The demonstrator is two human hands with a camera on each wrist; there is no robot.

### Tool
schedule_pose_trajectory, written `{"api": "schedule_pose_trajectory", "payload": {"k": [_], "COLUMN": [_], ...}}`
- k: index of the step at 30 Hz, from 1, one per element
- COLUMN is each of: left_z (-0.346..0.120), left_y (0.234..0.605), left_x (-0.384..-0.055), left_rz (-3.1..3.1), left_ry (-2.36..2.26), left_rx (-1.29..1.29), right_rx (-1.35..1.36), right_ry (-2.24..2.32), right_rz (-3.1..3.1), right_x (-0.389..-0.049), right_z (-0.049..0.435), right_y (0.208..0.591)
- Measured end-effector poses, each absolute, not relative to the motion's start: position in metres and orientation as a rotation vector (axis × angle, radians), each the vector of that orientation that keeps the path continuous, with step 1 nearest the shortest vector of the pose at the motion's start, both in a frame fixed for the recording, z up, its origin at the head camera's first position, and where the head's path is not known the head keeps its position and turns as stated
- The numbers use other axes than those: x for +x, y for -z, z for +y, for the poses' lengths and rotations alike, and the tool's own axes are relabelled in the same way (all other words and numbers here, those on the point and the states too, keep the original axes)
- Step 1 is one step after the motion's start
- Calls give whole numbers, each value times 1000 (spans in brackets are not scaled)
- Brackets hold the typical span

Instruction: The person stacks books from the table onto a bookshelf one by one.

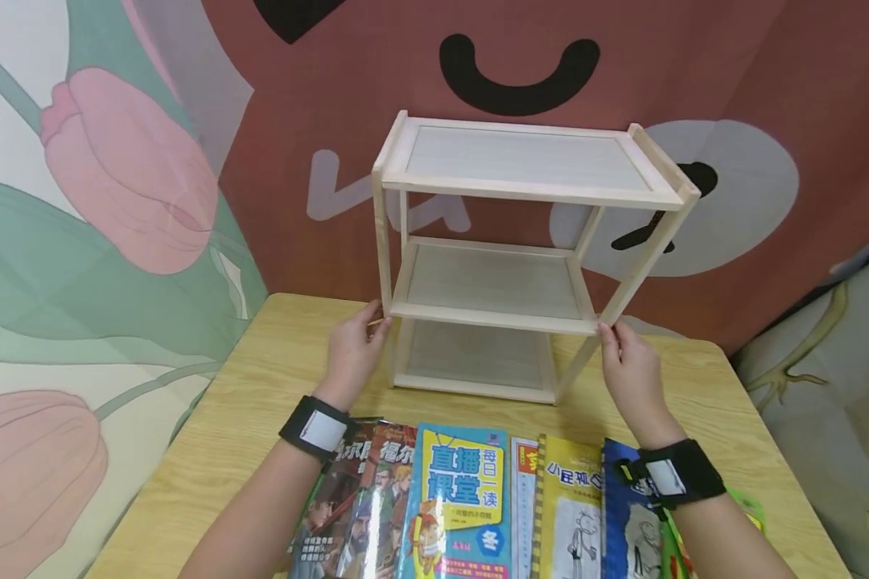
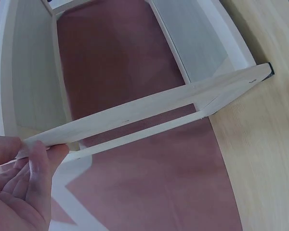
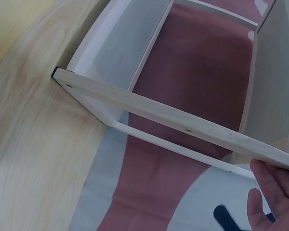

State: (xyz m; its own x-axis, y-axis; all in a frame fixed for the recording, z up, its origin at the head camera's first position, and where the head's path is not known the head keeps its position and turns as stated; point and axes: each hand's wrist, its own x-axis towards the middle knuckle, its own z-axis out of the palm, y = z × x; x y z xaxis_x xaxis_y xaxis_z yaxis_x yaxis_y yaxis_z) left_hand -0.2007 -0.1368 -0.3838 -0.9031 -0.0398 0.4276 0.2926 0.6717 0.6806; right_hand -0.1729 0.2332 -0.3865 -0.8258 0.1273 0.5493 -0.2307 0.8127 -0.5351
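Note:
A three-tier pale wooden shelf rack point(image 1: 492, 323) stands upright at the back of the table, its panels whitish. My left hand point(image 1: 355, 350) pinches its left front post point(image 1: 383, 249) at about the height of the middle tier. In the left wrist view, the thumb and fingers of that hand point(image 2: 26, 180) meet on the post. On the other side, my right hand point(image 1: 632, 374) grips the right front post point(image 1: 644, 261) at a similar height. The right wrist view has the right hand's fingers point(image 3: 271, 185) against the post, partly cut off by the frame edge.
A row of books lies in front of the rack, including a light blue one point(image 1: 459, 490), a yellow one point(image 1: 572, 474) and a dark blue one point(image 1: 630, 515). The wood-grain table point(image 1: 261, 386) backs onto a printed curtain point(image 1: 282, 161). Both wrists wear black straps.

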Motion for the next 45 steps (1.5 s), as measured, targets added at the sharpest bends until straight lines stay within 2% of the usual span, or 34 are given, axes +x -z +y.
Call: {"api": "schedule_pose_trajectory", "payload": {"k": [21,45], "left_z": [-110,-109], "left_y": [380,379], "left_x": [-195,-198], "left_rz": [-2531,-2536], "left_ry": [1108,1048], "left_rx": [-261,-271], "right_rx": [7,-39], "right_ry": [-723,-768], "right_rz": [-2397,-2385], "right_x": [-171,-171], "right_z": [260,249], "right_y": [384,380]}}
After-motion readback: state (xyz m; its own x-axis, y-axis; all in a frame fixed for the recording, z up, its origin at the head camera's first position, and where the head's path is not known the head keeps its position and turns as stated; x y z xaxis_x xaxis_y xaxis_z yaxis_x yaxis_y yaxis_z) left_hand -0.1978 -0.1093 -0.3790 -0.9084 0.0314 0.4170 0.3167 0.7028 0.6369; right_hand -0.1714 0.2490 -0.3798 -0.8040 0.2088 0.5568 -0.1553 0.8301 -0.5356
